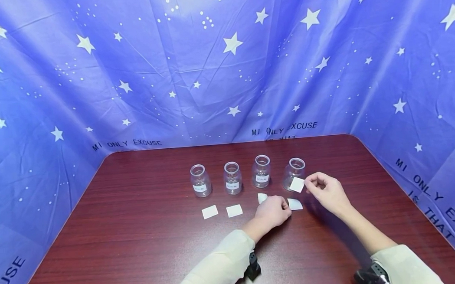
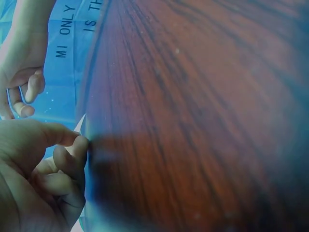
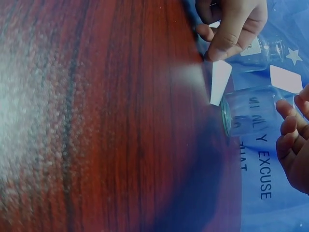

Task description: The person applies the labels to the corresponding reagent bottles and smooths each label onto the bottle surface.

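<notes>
My right hand (image 1: 328, 192) pinches a small white label (image 1: 297, 185) by its edge, in front of the rightmost clear glass jar (image 1: 296, 166). In the right wrist view that label (image 3: 286, 79) is held beside the jar's wall (image 3: 256, 111). Lower on the table, my left hand (image 1: 272, 211) pinches the corner of a curved piece of white paper (image 1: 295, 204) between thumb and finger. The left wrist view shows the left fingertips (image 2: 81, 141) together, with only a sliver of white paper (image 2: 81, 123) behind them.
Three more glass jars, at left (image 1: 201, 182), middle (image 1: 233, 183) and right (image 1: 261, 172), stand in the row with printed labels on. Flat white papers (image 1: 210, 211) (image 1: 234, 210) lie before them; another curled piece (image 1: 262, 197) is partly behind the left hand. A star-patterned curtain (image 1: 223, 72) surrounds the table.
</notes>
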Demonstrator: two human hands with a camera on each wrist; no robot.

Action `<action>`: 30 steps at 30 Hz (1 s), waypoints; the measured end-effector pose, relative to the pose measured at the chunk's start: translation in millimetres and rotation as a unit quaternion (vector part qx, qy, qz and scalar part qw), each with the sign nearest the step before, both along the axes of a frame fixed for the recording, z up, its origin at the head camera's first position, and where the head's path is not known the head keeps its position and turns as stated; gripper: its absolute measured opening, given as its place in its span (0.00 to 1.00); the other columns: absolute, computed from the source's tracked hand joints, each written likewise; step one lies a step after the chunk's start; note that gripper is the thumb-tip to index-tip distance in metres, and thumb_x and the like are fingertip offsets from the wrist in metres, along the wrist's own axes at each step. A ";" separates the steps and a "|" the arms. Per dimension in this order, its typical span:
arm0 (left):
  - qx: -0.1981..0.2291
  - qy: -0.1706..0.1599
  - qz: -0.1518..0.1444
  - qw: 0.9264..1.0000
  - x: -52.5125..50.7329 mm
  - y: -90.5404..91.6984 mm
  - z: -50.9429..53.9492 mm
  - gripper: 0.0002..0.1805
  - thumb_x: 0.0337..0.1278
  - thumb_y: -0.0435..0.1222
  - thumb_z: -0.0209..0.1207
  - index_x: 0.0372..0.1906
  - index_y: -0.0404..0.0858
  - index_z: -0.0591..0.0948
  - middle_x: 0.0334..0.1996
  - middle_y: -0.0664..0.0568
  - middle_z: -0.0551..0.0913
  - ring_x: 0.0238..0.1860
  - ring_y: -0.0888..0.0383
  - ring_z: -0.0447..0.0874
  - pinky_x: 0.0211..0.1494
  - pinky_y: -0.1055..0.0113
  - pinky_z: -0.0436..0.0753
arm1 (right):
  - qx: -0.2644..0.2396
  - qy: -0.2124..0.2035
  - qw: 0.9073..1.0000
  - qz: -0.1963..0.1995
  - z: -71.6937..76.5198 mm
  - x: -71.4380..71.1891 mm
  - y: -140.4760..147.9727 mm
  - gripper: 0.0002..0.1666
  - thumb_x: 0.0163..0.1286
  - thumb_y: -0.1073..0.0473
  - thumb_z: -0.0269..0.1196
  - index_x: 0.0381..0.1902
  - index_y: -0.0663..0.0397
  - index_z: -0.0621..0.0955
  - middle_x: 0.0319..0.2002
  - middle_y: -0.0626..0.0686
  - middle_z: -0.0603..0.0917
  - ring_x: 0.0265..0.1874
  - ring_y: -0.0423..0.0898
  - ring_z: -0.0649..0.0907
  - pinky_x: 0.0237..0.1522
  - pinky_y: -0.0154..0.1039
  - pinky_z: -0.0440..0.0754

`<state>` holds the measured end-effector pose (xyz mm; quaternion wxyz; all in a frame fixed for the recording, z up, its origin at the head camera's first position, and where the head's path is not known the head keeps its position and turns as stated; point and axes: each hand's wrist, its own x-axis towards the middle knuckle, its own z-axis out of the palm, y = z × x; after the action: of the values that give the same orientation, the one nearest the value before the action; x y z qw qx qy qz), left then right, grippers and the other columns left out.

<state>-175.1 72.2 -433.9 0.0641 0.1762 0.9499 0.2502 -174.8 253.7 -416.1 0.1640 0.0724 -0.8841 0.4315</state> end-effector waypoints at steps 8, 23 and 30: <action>0.010 -0.011 0.013 1.000 -1.3 -0.5 -4.5 0.08 0.48 0.44 0.61 0.19 0.49 0.79 0.19 0.64 0.78 0.20 0.68 0.71 0.23 0.74 0.68 | 0.002 0.005 1.000 0.002 0.0 0.2 -1.5 0.05 0.64 0.60 0.61 0.30 0.56 0.80 0.19 0.52 0.82 0.14 0.33 0.72 0.18 0.29 0.67; 0.135 -0.013 0.033 0.990 -11.3 -16.6 5.4 0.05 0.51 0.43 0.61 0.27 0.47 0.80 0.18 0.63 0.77 0.20 0.70 0.70 0.26 0.76 0.68 | 0.040 0.049 0.998 -0.008 -5.4 0.4 -9.9 0.02 0.60 0.62 0.62 0.29 0.55 0.80 0.17 0.41 0.75 0.15 0.31 0.69 0.18 0.28 0.66; 0.218 -0.014 0.025 0.976 -14.2 -23.0 12.5 0.06 0.53 0.42 0.61 0.31 0.44 0.81 0.22 0.60 0.81 0.22 0.71 0.71 0.28 0.78 0.70 | 0.065 0.084 0.994 -0.021 -5.5 3.1 -19.3 0.03 0.60 0.61 0.62 0.28 0.54 0.80 0.17 0.43 0.76 0.15 0.31 0.68 0.18 0.27 0.65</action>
<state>-189.3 49.2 -421.4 0.0310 0.1584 0.8758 0.4548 -171.7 234.5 -421.6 0.2415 0.1002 -0.8949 0.3618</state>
